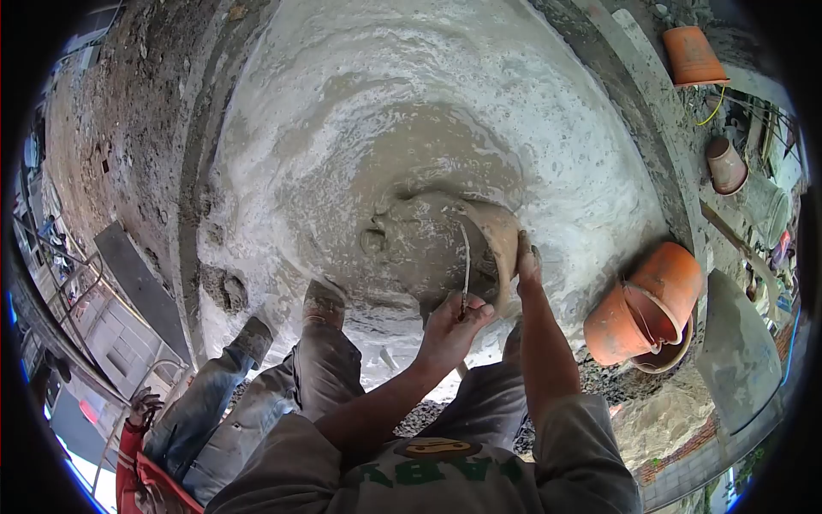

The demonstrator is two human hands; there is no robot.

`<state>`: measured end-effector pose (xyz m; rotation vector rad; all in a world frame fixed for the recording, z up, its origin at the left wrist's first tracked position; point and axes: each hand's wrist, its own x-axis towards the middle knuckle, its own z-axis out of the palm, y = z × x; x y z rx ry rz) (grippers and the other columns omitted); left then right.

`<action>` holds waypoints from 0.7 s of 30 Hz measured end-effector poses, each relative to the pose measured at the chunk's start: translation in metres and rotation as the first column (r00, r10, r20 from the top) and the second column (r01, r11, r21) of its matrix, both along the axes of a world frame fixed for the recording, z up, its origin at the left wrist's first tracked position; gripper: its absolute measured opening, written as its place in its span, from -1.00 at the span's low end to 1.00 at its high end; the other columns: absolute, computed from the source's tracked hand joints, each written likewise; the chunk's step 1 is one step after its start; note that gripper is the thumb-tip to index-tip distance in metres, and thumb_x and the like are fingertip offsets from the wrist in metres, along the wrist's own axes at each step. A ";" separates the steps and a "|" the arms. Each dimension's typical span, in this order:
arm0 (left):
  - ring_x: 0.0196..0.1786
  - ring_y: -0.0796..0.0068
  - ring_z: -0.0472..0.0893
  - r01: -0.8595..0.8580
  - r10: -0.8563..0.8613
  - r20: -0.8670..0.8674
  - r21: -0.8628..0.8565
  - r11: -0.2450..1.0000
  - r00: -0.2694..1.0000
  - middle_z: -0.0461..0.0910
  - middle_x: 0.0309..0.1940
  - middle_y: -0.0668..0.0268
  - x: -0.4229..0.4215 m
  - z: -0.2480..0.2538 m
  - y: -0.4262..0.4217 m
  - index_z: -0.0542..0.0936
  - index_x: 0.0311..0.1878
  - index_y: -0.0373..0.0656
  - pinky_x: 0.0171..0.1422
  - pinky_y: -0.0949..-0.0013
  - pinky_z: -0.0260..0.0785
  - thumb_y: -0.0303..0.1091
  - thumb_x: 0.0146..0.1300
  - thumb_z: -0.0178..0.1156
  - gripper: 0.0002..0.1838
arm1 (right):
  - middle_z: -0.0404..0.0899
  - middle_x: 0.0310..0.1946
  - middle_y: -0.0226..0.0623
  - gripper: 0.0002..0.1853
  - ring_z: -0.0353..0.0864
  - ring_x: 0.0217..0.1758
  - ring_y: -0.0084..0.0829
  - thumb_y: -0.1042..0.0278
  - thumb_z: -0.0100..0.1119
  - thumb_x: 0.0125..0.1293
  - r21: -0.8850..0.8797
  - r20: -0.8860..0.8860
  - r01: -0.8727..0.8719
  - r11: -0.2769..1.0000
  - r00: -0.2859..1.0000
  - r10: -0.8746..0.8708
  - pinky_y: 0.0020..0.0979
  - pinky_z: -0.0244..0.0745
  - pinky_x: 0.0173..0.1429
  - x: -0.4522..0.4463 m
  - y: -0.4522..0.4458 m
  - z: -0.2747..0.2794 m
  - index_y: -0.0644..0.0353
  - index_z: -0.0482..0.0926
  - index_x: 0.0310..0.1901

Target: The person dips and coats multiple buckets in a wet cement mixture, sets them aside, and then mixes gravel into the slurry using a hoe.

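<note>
Swirled grey slurry (419, 150); left hand (454, 322) gripping thin handle (467, 261), right hand (530, 261) clasping tilted bucket (500, 236)

Looking at a dull orange-tan bucket (505, 236), smeared all over with grey-brown gunk, tipped well over and sitting low in a big pool of wet mix (419, 150), open toward the left of the view. Can't really tell where to split mix inside from mix outside. Note the thin pale handle (467, 257), stretched across the opening. Soupy and brownish near the bucket, much paler farther out
</note>
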<state>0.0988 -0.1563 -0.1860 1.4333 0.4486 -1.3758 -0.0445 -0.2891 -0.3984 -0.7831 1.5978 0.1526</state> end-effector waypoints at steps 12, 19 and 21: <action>-0.42 0.72 0.32 -0.031 -0.002 0.315 0.101 0.994 0.949 0.36 -0.52 0.44 0.050 0.026 0.031 0.39 -0.30 -0.21 -0.35 0.54 0.23 -0.29 0.16 0.23 -0.75 | 0.38 -0.12 -0.21 -0.30 0.32 -0.06 -0.39 -0.26 0.10 0.13 -0.203 -0.157 -0.073 0.976 0.987 0.041 -0.33 0.27 -0.01 0.088 0.065 0.079 0.27 0.33 0.02; -0.25 0.68 0.39 -0.126 0.107 0.186 0.094 0.988 0.977 0.44 -0.29 0.45 0.126 0.109 0.064 0.47 -0.02 -0.25 -0.14 0.57 0.25 -0.33 0.15 0.25 -0.64 | 0.41 -0.06 -0.14 -0.27 0.41 -0.03 -0.33 -0.26 0.07 0.15 -0.039 0.026 -0.068 0.997 0.997 0.069 -0.27 0.33 0.02 0.156 0.044 0.115 0.28 0.27 0.08; -0.27 0.76 0.33 -0.204 0.195 0.123 0.060 0.977 0.973 0.45 -0.27 0.46 0.149 0.142 0.068 0.48 0.02 -0.25 -0.16 0.60 0.20 -0.29 0.16 0.23 -0.62 | 0.42 0.00 -0.14 -0.27 0.43 -0.01 -0.28 -0.27 0.04 0.17 -0.019 0.088 -0.159 0.987 0.983 0.160 -0.23 0.34 0.05 0.170 0.042 0.106 0.26 0.29 0.12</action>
